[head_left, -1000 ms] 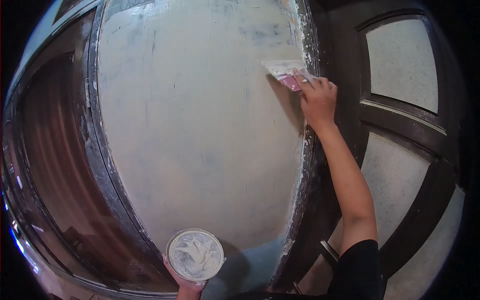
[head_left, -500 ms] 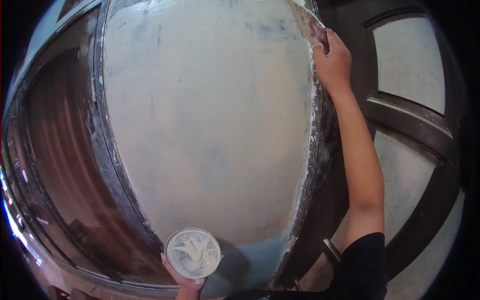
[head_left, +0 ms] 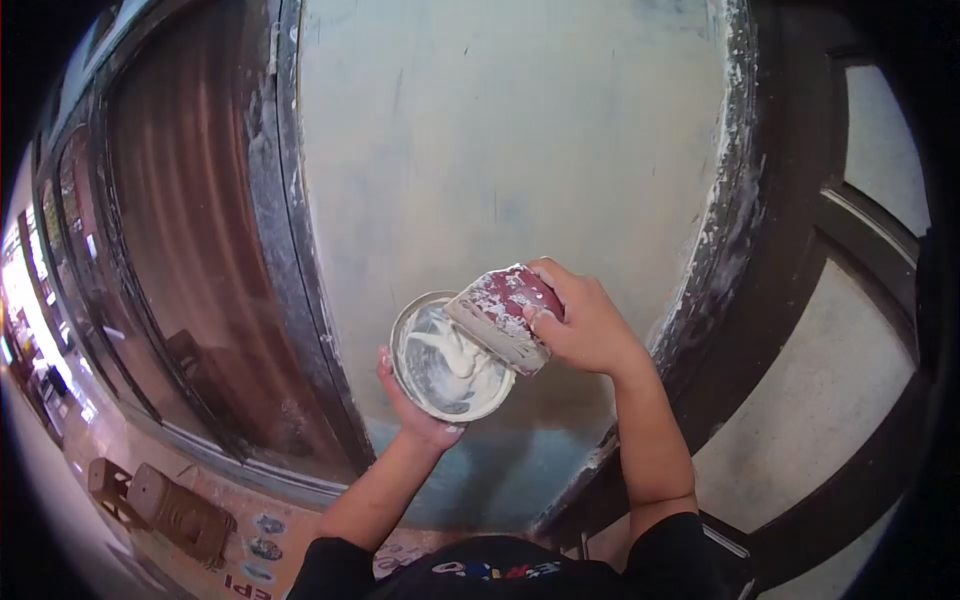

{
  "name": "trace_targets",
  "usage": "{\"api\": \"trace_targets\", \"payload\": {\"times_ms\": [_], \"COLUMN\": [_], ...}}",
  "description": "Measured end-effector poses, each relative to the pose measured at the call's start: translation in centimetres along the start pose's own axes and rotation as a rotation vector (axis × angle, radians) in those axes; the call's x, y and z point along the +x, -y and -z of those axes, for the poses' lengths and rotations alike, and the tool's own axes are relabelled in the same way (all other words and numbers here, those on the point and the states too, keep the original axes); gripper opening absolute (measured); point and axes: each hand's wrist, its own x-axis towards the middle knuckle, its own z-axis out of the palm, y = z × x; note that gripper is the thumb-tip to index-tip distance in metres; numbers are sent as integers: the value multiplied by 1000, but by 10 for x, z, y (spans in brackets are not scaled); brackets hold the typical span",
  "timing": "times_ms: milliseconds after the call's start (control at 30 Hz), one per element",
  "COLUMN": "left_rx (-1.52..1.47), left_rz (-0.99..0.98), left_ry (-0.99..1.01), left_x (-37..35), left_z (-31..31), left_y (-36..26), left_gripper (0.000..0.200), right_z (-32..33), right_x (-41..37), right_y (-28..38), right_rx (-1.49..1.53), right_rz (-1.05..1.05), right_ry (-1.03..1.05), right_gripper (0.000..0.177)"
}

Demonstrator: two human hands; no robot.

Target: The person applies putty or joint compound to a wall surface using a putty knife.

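Note:
My left hand [head_left: 425, 428] supports a round tub [head_left: 423, 368] from below, its fingers curled up along the outside. White putty [head_left: 456, 350] is smeared over the inside and heaped near the middle. In my right hand [head_left: 592, 322] is a wide putty knife [head_left: 512, 300], gripped between thumb and fingers. Its reddish face is spotted with dried putty, and its pale edge lies over the tub's right rim. Behind both hands stands a wall panel [head_left: 520, 150] coated in whitish putty, with a bluish strip along the bottom.
A dark window frame with a brown curtain [head_left: 190, 220] borders the panel on the left. On the right runs putty-spattered dark trim [head_left: 735, 130], beside a dark door with pale panels [head_left: 790, 400]. Brown plastic stools [head_left: 180, 510] stand on the floor at lower left.
My right hand has come down from the panel's upper right edge to the tub, bringing the putty knife. The tub appears higher in view, and the view has tilted down.

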Motion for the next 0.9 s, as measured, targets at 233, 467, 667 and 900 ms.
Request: {"api": "trace_targets", "payload": {"times_ms": [233,467,667,900], "left_rx": [70,118,43,-107], "left_rz": [-33,-107,-101,-14], "left_ry": [-133,-210,-236,-187], "left_x": [-6,-16,-18,-20], "left_z": [19,20,14,-1], "left_y": [25,41,35,21], "left_gripper": [84,84,81,79], "right_z": [-31,-68,-75,-81], "right_x": [-15,-30,-39,-49], "right_y": [-22,-34,-50,-52], "right_rx": [-32,-4,413,868], "right_rz": [-73,-148,-246,-243], "right_ry": [13,-139,-85,-242], "right_gripper": [38,36,28,30]}}
